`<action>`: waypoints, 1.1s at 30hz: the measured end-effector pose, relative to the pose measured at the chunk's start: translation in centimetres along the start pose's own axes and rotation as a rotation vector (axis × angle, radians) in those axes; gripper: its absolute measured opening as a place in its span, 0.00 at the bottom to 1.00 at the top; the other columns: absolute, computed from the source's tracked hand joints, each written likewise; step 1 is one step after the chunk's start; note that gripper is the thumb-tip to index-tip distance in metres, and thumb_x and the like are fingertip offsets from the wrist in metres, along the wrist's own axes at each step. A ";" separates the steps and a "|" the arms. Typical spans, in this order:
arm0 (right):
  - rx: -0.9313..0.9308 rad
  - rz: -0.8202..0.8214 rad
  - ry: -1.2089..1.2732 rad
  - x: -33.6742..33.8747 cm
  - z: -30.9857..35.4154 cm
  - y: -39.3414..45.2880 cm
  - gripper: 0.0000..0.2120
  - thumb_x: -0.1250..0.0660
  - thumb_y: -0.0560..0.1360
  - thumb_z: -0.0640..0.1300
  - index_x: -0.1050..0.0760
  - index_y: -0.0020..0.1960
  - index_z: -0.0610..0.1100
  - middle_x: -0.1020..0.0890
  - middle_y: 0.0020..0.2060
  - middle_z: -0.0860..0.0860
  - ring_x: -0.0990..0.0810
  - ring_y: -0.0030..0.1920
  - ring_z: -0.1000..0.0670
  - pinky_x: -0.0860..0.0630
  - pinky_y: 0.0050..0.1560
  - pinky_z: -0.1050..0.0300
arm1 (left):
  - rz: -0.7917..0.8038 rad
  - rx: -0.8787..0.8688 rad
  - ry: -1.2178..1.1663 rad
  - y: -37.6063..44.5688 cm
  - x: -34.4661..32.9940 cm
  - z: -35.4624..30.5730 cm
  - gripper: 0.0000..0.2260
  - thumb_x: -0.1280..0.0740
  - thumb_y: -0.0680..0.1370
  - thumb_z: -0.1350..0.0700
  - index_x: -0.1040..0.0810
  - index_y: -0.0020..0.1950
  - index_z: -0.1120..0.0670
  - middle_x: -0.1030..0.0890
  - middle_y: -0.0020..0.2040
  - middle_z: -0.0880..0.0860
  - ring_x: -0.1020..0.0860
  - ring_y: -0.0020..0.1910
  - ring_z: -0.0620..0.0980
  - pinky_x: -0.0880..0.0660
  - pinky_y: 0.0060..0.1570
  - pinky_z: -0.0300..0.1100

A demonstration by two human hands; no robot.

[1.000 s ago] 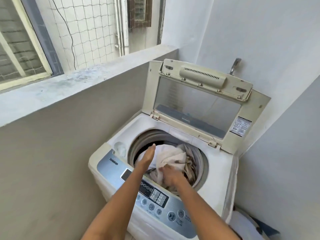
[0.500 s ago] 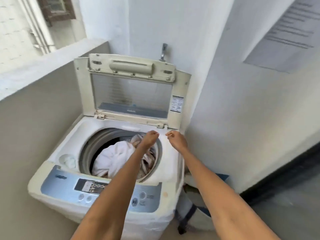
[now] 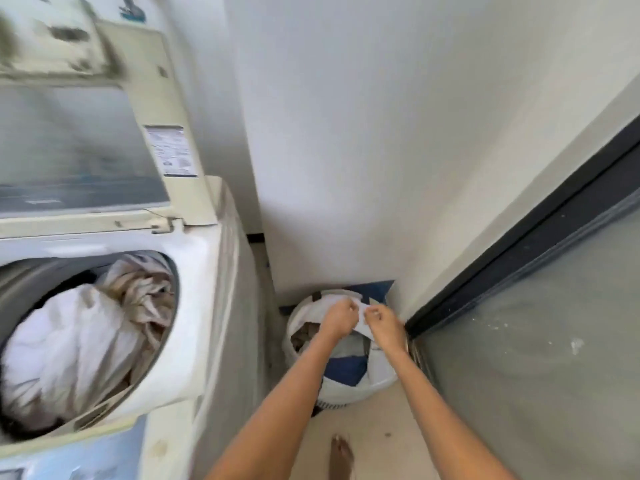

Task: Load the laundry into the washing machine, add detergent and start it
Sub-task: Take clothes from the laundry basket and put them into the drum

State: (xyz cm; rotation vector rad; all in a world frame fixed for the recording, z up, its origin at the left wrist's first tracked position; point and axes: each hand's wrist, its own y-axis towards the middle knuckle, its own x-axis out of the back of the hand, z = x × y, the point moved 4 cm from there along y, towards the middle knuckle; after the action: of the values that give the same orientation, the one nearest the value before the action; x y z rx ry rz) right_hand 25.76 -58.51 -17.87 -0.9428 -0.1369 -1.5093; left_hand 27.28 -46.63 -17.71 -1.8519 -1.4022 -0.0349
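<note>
White walls close in a narrow corner, with a dark-framed glass door at 3 o'clock and a pale floor (image 3: 374,441) below us. Half a second ago we had both hands up at the washer (image 3: 194,306) rim; now our view has swung right and down, and the hands reach into the basket (image 3: 346,396) on the floor at about 5 o'clock, just beside the machine. Our left hand (image 3: 337,318) and right hand (image 3: 382,323) each pinch the edge of a white cloth (image 3: 360,323) at the basket's top, fingers curled on it, close together.

We take that to mean the loading is not over: one batch of laundry (image 3: 79,337) already lies in the drum at 9 o'clock, white and beige, piled near the opening, and we are fetching more. The lid (image 3: 83,147) stands upright, open.

Much is hard to read. The washer's left half and its panel are cut off, and the lid's top is smeared by motion. Inside the basket we can see blue and brownish pieces, possibly several garments, but our forearms cover part of it. No detergent shows anywhere. A bare foot (image 3: 341,455) shows at 6 o'clock.
</note>
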 end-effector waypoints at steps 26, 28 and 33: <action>-0.217 0.334 0.051 -23.5 -29.3 24.1 0.12 0.42 0.78 0.38 0.24 0.57 0.46 0.21 0.43 0.49 0.24 0.44 0.52 0.28 0.48 0.61 | -0.399 0.514 0.179 31.0 -17.5 33.0 0.09 0.41 0.77 0.65 0.21 0.45 0.65 0.19 0.49 0.64 0.20 0.47 0.60 0.22 0.43 0.50; -0.242 0.319 0.087 -23.0 -28.5 23.2 0.11 0.41 0.78 0.37 0.24 0.56 0.46 0.21 0.45 0.49 0.23 0.45 0.51 0.26 0.49 0.60 | -0.319 0.529 0.198 29.3 -16.8 32.1 0.10 0.41 0.79 0.64 0.22 0.55 0.64 0.21 0.57 0.64 0.22 0.55 0.60 0.23 0.54 0.50; -0.134 0.375 -0.029 -20.1 -22.8 19.7 0.11 0.42 0.77 0.38 0.27 0.57 0.48 0.22 0.40 0.49 0.23 0.41 0.48 0.28 0.43 0.55 | 0.066 0.550 0.154 24.4 -15.7 27.9 0.09 0.40 0.79 0.60 0.25 0.48 0.65 0.23 0.49 0.62 0.22 0.48 0.58 0.28 0.50 0.46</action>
State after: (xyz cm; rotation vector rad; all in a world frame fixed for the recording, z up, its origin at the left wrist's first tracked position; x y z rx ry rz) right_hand 29.84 -60.49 -53.86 -1.0330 0.1171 -1.1688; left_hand 29.57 -44.21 -57.82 -1.4020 -1.1042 0.2165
